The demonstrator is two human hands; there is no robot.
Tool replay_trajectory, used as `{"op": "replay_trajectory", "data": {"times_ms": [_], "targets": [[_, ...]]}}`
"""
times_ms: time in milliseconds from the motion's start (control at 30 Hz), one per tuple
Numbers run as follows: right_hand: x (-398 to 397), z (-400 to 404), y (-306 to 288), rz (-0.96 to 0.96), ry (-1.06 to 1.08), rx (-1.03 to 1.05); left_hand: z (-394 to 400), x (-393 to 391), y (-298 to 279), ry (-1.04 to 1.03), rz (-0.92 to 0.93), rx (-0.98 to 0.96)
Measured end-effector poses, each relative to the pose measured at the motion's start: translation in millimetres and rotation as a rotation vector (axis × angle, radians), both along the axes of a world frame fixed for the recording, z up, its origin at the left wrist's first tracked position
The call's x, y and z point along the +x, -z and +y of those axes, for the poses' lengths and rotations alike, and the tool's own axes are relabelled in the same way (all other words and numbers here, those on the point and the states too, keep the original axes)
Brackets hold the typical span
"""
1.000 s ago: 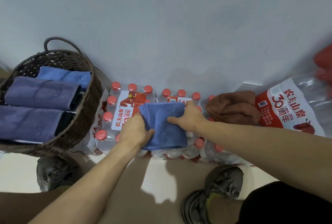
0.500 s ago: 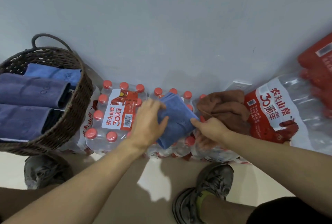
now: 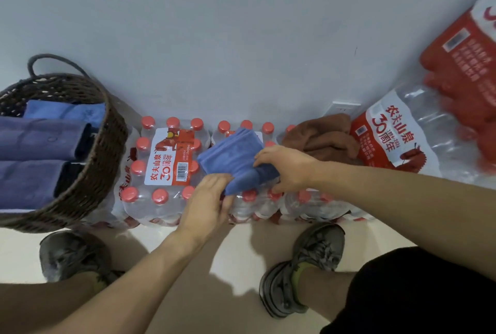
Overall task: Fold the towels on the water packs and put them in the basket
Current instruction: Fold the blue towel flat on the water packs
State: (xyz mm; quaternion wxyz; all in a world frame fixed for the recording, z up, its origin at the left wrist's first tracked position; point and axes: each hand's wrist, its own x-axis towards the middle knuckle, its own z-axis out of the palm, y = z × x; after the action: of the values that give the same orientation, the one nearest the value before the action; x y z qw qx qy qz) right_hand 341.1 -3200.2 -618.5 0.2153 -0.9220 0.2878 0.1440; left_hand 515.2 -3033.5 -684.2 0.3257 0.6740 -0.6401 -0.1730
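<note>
Head view: a folded blue microfibre towel point(image 3: 230, 158) lies on the shrink-wrapped packs of red-capped water bottles point(image 3: 166, 164), between both hands. The right hand point(image 3: 285, 166) pinches its near right corner, fingers on top and thumb beneath. The left hand point(image 3: 210, 199), fingers straight, slides under the near edge, gripping nothing. Lifted by that one pinch, the layered fold could fan open. The round brown wicker basket point(image 3: 107, 146) sits well left of the left hand, its rim raised, with room beside three folded towels. A crumpled brown towel point(image 3: 322, 138) lies just beyond the right hand.
</note>
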Motion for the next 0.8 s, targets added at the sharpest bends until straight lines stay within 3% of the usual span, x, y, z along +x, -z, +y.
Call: {"op": "replay_trajectory", "data": {"times_ms": [133,333,467,633,800], "targets": [[1.4,0.8,-1.9,-0.022,0.097,0.011,-6.1,17.8,-7.4,-0.109,0.141,0.033],[11.5,0.0,-2.4,-0.100,0.398,0.334,-9.6,21.4,-8.5,-0.352,0.219,0.151],[22.2,1.5,3.1,-0.176,0.595,0.418,-14.3,20.0,-10.4,-0.474,0.275,0.177],[32.7,4.6,11.9,-0.049,0.574,0.373,-18.8,25.0,-15.1,-0.473,0.150,0.343],[48.6,4.0,7.4,0.064,0.495,0.220,-18.5,36.1,-24.4,-0.379,0.161,0.508]]}}
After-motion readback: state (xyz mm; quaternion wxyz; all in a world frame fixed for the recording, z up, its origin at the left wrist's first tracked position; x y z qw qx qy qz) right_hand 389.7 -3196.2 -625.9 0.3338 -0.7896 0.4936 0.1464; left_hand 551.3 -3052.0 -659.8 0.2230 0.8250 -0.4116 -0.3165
